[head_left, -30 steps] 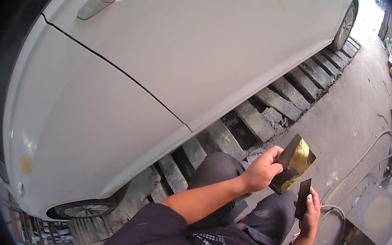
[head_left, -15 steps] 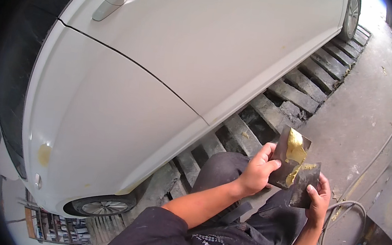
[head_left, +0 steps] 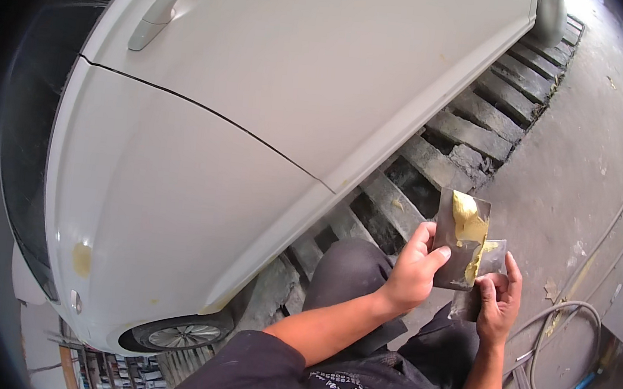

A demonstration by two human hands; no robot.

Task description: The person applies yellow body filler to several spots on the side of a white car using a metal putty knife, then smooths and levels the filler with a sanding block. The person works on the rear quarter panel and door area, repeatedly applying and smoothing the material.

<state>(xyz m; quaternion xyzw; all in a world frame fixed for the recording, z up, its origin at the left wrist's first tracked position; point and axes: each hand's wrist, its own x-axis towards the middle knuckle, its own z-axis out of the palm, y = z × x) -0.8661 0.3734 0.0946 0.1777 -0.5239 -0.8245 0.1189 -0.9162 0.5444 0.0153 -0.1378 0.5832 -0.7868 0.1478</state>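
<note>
Right of centre, the left hand (head_left: 415, 273) pinches a dark plate (head_left: 459, 260), the right hand (head_left: 497, 306) a grey scraper (head_left: 495, 255); yellow paste (head_left: 468, 221) near the plate's edge could drop through tilting.

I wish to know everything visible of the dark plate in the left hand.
The plate is flat and rectangular, with a dark face; its material is unclear. Yellow paste covers much of its upper part and runs down its right edge. Its long sides run up the picture. The left hand grips its left side, thumb on the face. A blade in the right hand lies partly behind its lower right corner; contact is unclear.
</note>
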